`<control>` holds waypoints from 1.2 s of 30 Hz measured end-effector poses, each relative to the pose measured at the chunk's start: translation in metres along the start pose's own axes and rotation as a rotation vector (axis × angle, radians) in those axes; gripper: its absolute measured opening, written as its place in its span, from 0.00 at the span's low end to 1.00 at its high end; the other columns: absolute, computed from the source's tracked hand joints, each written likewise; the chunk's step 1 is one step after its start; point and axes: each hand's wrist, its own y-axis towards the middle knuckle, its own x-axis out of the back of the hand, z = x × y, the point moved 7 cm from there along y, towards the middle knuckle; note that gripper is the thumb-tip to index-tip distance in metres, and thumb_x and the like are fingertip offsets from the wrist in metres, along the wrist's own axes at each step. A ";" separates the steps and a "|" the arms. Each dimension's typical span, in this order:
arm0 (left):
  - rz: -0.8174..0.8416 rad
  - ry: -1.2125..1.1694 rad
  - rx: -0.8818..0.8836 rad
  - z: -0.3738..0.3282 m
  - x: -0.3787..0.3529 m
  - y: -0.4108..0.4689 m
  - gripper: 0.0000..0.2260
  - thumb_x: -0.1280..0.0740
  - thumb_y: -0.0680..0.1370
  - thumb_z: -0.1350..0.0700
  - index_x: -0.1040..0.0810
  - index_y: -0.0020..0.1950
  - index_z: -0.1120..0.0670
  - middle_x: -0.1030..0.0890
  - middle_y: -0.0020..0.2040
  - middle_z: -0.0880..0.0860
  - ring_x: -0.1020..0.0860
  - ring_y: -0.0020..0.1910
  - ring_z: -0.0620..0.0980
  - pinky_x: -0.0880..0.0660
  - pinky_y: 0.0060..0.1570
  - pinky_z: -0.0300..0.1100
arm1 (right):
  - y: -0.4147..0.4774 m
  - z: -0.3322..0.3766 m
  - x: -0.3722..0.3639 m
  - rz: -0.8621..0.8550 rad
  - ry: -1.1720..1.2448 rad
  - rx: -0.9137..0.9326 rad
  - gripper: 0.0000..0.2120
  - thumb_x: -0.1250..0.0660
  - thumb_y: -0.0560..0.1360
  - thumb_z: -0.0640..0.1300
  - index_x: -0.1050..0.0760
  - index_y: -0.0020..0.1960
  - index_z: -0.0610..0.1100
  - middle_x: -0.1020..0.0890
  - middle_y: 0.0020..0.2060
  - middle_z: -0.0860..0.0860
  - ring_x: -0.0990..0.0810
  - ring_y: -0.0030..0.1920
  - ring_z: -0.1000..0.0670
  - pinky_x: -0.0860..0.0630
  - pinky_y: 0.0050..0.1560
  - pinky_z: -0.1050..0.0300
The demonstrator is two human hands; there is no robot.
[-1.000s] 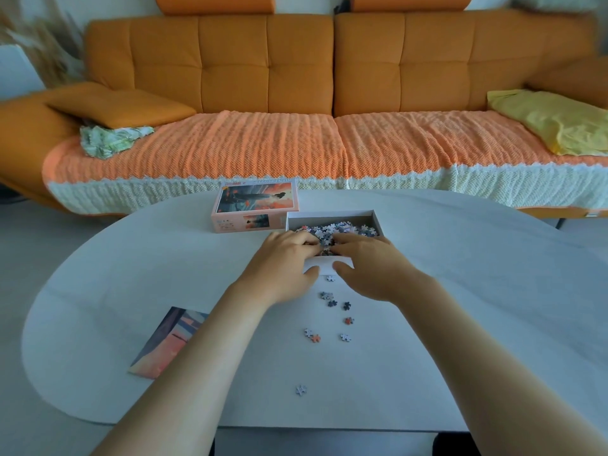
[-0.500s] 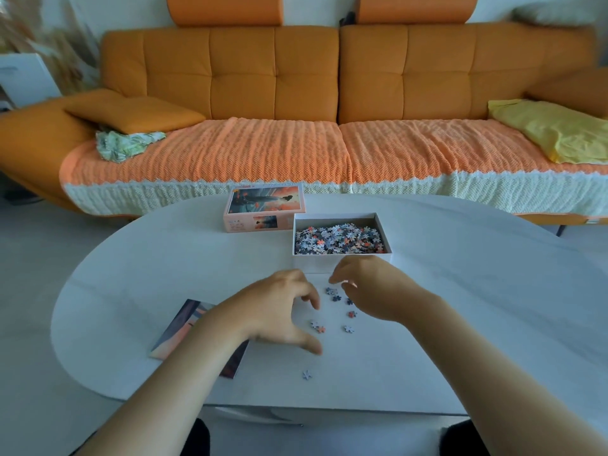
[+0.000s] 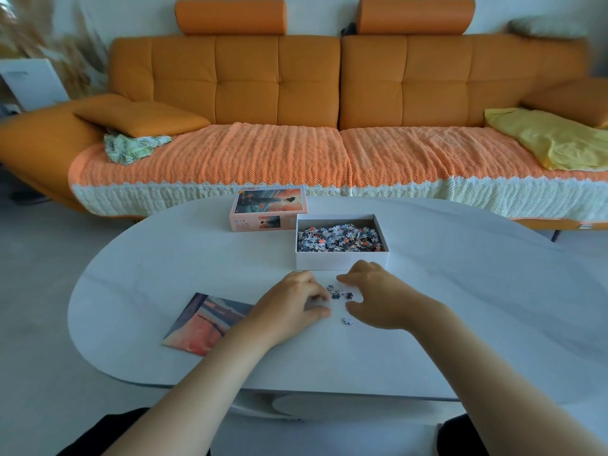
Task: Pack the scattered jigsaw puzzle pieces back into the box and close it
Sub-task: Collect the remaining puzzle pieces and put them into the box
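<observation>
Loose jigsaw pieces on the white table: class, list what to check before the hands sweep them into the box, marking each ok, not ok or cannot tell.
1. Open white cardboard box upright, lid off, room above its pieces: ok.
2. Cluster of small loose jigsaw pieces lies between left hand and right hand: ok.
3. Single stray pale piece gathered with the cluster: not ok, it lies apart, nearer the person.
4. Left hand's curled fingers hold nothing: cannot tell.
5. Picture-printed box lid beside the box, ready: ok.
</observation>
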 end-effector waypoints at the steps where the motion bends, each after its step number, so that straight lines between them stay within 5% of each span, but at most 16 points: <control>1: -0.014 -0.012 -0.003 -0.001 0.000 0.002 0.10 0.29 0.75 0.49 0.17 0.55 0.49 0.25 0.47 0.45 0.28 0.47 0.41 0.28 0.50 0.40 | -0.001 0.002 -0.001 0.018 -0.003 0.011 0.24 0.36 0.75 0.47 0.31 0.71 0.51 0.30 0.62 0.52 0.33 0.64 0.50 0.33 0.65 0.52; 5: -0.025 -0.044 0.003 0.000 0.007 0.005 0.09 0.30 0.76 0.51 0.17 0.55 0.50 0.22 0.47 0.46 0.24 0.44 0.42 0.25 0.49 0.42 | 0.000 0.007 0.001 -0.003 0.095 0.022 0.21 0.37 0.75 0.43 0.27 0.66 0.53 0.28 0.55 0.55 0.27 0.58 0.51 0.29 0.59 0.58; 9: 0.020 -0.018 0.046 0.014 0.021 -0.001 0.08 0.29 0.75 0.50 0.18 0.54 0.46 0.23 0.46 0.42 0.25 0.41 0.41 0.25 0.47 0.39 | 0.005 0.007 -0.002 -0.007 0.054 0.029 0.25 0.41 0.75 0.39 0.30 0.69 0.55 0.29 0.57 0.54 0.31 0.60 0.51 0.32 0.60 0.56; 16: 0.023 0.002 0.055 0.008 0.013 -0.002 0.05 0.28 0.74 0.53 0.16 0.49 0.48 0.22 0.43 0.44 0.25 0.40 0.39 0.27 0.44 0.35 | 0.008 0.014 0.008 0.032 0.136 0.043 0.21 0.43 0.75 0.35 0.20 0.55 0.56 0.25 0.47 0.58 0.21 0.45 0.57 0.30 0.44 0.64; 19: -0.021 -0.018 0.051 0.001 0.008 0.005 0.04 0.28 0.75 0.54 0.19 0.49 0.49 0.23 0.41 0.44 0.26 0.39 0.40 0.27 0.43 0.37 | 0.001 0.005 0.014 0.060 0.142 0.001 0.15 0.34 0.73 0.45 0.23 0.58 0.56 0.25 0.47 0.60 0.23 0.46 0.59 0.27 0.48 0.63; 22: -0.027 -0.026 0.085 0.000 0.006 0.009 0.08 0.33 0.76 0.53 0.23 0.55 0.50 0.24 0.44 0.43 0.26 0.41 0.43 0.29 0.44 0.38 | -0.005 -0.002 0.011 0.130 0.096 -0.054 0.23 0.24 0.65 0.55 0.25 0.59 0.56 0.25 0.48 0.59 0.25 0.48 0.57 0.26 0.51 0.61; 28: 0.061 0.056 0.075 -0.001 -0.003 0.010 0.13 0.31 0.74 0.46 0.21 0.58 0.48 0.31 0.47 0.44 0.28 0.45 0.43 0.31 0.47 0.37 | 0.003 0.006 0.009 0.034 0.140 -0.066 0.17 0.23 0.67 0.49 0.19 0.55 0.49 0.18 0.46 0.55 0.22 0.44 0.56 0.25 0.48 0.64; 32: 0.036 0.006 0.036 -0.008 0.000 0.010 0.10 0.30 0.75 0.50 0.18 0.56 0.46 0.28 0.45 0.44 0.26 0.44 0.42 0.29 0.47 0.37 | 0.005 0.008 0.009 0.001 0.186 -0.113 0.15 0.23 0.68 0.47 0.18 0.53 0.49 0.19 0.42 0.56 0.21 0.45 0.55 0.23 0.50 0.61; 36: 0.035 0.032 0.057 0.001 0.009 0.007 0.17 0.30 0.75 0.49 0.22 0.63 0.49 0.24 0.50 0.46 0.28 0.44 0.42 0.30 0.47 0.36 | 0.004 0.006 0.010 0.008 0.196 -0.133 0.15 0.23 0.68 0.46 0.18 0.54 0.48 0.18 0.44 0.55 0.21 0.45 0.55 0.25 0.48 0.63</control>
